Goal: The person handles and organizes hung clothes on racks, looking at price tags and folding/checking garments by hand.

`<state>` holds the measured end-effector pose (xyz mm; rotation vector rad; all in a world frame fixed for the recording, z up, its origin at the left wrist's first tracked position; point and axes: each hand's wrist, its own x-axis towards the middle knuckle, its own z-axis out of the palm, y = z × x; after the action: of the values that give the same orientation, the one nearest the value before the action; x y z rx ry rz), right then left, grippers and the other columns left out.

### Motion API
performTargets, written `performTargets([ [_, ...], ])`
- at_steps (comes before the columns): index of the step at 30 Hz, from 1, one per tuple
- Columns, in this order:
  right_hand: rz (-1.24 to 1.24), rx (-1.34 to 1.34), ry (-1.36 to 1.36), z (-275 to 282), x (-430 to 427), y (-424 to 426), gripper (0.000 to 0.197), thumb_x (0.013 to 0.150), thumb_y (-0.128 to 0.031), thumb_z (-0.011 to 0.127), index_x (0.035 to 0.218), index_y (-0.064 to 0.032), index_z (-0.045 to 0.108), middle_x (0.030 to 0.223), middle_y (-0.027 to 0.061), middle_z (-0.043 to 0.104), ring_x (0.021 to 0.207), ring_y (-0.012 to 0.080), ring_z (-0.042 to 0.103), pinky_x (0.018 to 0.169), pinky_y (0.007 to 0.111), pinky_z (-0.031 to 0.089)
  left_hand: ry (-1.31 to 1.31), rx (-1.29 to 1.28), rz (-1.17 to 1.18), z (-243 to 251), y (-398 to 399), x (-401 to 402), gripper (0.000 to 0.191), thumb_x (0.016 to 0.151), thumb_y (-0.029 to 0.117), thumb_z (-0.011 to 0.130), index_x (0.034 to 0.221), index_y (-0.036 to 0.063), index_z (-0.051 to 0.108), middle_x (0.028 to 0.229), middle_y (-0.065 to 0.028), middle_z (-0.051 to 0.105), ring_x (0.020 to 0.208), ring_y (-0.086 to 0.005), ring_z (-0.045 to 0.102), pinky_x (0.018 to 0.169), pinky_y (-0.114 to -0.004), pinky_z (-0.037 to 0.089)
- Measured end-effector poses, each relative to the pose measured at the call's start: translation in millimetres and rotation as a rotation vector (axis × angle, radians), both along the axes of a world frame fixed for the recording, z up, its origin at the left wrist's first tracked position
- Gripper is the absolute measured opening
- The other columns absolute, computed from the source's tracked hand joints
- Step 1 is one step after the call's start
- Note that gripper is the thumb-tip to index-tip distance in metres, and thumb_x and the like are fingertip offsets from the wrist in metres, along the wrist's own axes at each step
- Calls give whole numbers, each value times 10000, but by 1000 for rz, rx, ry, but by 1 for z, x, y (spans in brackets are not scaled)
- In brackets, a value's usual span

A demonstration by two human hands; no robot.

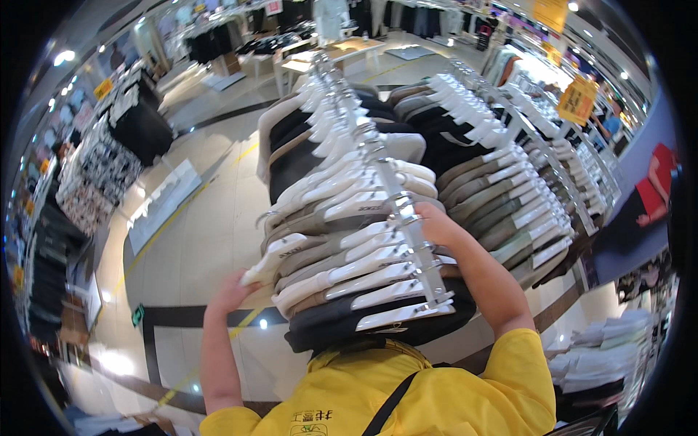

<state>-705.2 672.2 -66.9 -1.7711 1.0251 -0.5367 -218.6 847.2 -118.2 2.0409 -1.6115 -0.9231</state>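
My left hand (232, 291) grips the end of a white plastic hanger (278, 255), which sticks out at the left of the garment row. Its hook points away from the rail, and I cannot tell if a garment hangs on it. At the metal rail (420, 250), my right hand (436, 226) reaches in among the hangers; its fingertips are hidden behind the rail and hooks. Grey-brown garments (311, 248) hang on white hangers between my hands. Nearest my body is a black garment (322, 324) on the last hanger.
Right of the rail stands another row of hanging garments (480, 201). Further left, a white platform (163, 207) lies on the tiled floor before more clothes racks (103, 169). A display table (354, 49) stands ahead. Folded white clothes (600, 349) are stacked at lower right.
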Motion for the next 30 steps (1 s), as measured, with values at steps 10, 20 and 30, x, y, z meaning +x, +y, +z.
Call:
performTargets([
  [10, -208, 107, -189, 28, 19, 35, 147, 926, -39, 596, 1042, 20, 664, 905, 9, 664, 784, 76, 580, 718, 250, 489, -194, -244, 392, 87, 159, 94, 313, 791, 186, 808, 1027, 13, 696, 863, -108, 723, 790, -186, 662, 750, -331, 510],
  [20, -208, 113, -234, 29, 23, 45, 154, 926, -37, 599, 1055, 19, 661, 912, 13, 666, 795, 73, 582, 725, 244, 487, -420, -597, 645, 215, 310, 83, 260, 877, 135, 723, 1070, -18, 642, 891, -58, 675, 828, -133, 599, 772, -288, 485],
  [30, -258, 159, -323, 39, 13, 59, 161, 925, -34, 603, 1067, 18, 658, 920, 16, 668, 805, 71, 583, 732, 238, 484, -896, -656, 692, 285, 328, 6, 319, 892, 126, 712, 1168, -14, 633, 1034, -137, 701, 935, -223, 665, 871, -312, 495],
])
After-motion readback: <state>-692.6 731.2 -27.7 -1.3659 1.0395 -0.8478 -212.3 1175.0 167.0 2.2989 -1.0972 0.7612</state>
